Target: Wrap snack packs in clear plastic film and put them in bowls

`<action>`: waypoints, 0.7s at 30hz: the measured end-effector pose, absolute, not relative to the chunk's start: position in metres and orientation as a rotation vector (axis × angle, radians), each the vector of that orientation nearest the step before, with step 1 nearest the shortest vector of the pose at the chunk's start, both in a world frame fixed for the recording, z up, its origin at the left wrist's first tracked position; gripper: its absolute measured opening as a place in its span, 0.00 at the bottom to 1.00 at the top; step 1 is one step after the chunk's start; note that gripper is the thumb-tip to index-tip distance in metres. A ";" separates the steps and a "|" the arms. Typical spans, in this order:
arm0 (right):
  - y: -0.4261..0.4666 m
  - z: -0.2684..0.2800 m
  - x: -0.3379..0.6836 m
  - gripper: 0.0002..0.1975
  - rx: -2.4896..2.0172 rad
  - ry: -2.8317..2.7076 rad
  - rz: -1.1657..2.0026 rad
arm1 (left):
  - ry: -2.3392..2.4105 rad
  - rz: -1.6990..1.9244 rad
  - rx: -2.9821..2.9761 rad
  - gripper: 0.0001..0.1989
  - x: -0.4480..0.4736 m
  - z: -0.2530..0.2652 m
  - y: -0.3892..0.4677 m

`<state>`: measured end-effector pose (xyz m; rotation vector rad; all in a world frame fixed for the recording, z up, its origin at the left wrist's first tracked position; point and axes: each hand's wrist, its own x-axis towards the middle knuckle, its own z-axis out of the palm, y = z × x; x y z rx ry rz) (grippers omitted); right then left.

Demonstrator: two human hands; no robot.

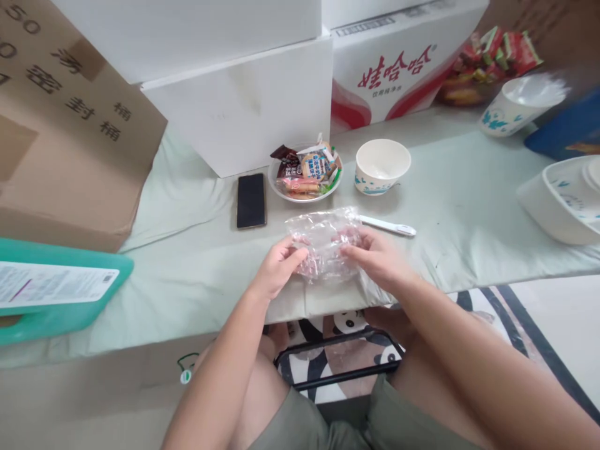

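Together, left hand (278, 267) and right hand (379, 257) grasp opposite sides of a crinkled clear plastic wrapper (323, 247), over the pale green tablecloth (187, 269), near its front edge, a dark-screened phone (251, 201), snack bowl (302, 199) and paper bowl (377, 185) just beyond.

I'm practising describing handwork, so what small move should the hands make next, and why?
Perhaps gently pull the clear plastic film flatter: it looks crumpled, and the left hand and right hand hold opposite sides of it.
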<state>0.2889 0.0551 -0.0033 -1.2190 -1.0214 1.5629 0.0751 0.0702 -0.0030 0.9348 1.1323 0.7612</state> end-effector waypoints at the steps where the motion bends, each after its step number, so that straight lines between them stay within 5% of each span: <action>1: 0.054 -0.003 0.290 0.13 -1.240 -1.065 1.595 | 1.129 0.714 0.957 0.22 0.075 -0.001 0.070; 8: 0.052 -0.001 0.290 0.16 -1.262 -1.010 1.625 | 1.089 0.822 0.846 0.19 0.076 0.005 0.075; 13: 0.057 -0.005 0.293 0.07 -1.164 -0.902 1.604 | 1.034 0.881 0.720 0.12 0.080 0.005 0.086; 21: 0.065 -0.010 0.311 0.11 -1.273 -1.322 1.325 | 1.140 0.869 0.978 0.19 0.084 -0.004 0.093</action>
